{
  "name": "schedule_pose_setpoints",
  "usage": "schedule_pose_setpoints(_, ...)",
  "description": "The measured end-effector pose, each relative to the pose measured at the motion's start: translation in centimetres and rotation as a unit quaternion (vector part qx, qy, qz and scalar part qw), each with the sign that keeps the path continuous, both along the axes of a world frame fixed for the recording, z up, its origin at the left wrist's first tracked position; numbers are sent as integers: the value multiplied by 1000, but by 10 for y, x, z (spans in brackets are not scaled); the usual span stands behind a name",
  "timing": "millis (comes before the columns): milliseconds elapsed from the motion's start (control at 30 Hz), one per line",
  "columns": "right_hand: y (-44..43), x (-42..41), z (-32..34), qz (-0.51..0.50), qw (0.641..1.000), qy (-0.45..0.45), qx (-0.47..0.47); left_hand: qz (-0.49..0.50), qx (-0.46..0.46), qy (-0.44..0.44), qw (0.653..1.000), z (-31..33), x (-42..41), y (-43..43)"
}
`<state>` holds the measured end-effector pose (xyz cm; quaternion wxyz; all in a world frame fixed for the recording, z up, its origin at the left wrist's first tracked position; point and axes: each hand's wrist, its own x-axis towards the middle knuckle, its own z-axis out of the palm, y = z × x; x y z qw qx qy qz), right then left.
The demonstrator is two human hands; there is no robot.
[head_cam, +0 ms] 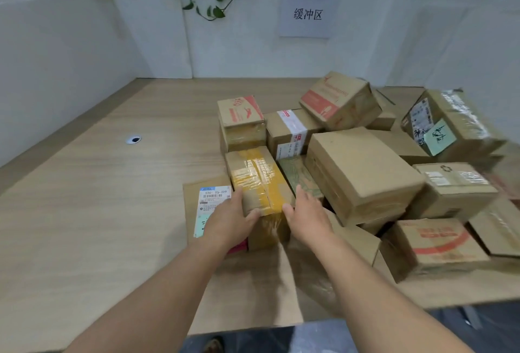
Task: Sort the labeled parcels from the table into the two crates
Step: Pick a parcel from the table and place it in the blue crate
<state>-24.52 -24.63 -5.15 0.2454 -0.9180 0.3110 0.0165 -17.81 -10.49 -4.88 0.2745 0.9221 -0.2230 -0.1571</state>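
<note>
Barely started: L grip (225,223) & R grip (305,217) clamped on yellow-taped box (254,175), big pile of parcels (363,172) waiting past R grip, crates not seen.

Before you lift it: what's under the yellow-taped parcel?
The yellow-taped parcel sits on a flat cardboard parcel bearing a white label. A pink edge shows beside the left hand; what it belongs to is hidden.
</note>
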Motion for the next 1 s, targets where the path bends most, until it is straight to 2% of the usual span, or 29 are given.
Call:
schedule_pose_setpoints(67, -1, 3, -2, -15, 998, -3, 57, 2, -13, 33, 999, 1, 1, -3)
schedule_pose_setpoints(200, -3, 0, 8, -12, 988, -83, 130, 27, -46, 65, 996, 8, 6, -1)
schedule_pose_setpoints(333, 1, 1, 30, 3, 974, -173, 145, 58, -132, 104, 984, 19, 14, 14)
schedule_pose_setpoints(467, 16, 3, 52, 47, 961, -242, 129, 91, -245, 142, 955, 31, 16, 40)
schedule_pose_setpoints(600, 43, 10, 55, 123, 953, -246, 130, 148, -265, 171, 938, 32, 13, 69)
schedule_pose_setpoints(767, 73, 20, 50, 178, 945, -222, 163, 197, -260, 279, 903, 31, 11, 92)
schedule_pose_setpoints(867, 78, 25, 46, 159, 938, -239, 196, 200, -267, 318, 887, 32, 11, 98)
schedule_pose_setpoints(933, 79, 30, 40, 112, 931, -273, 214, 211, -279, 326, 878, 31, 13, 100)
schedule_pose_setpoints(1000, 74, 33, 35, 51, 934, -297, 194, 226, -298, 327, 868, 28, 14, 103)
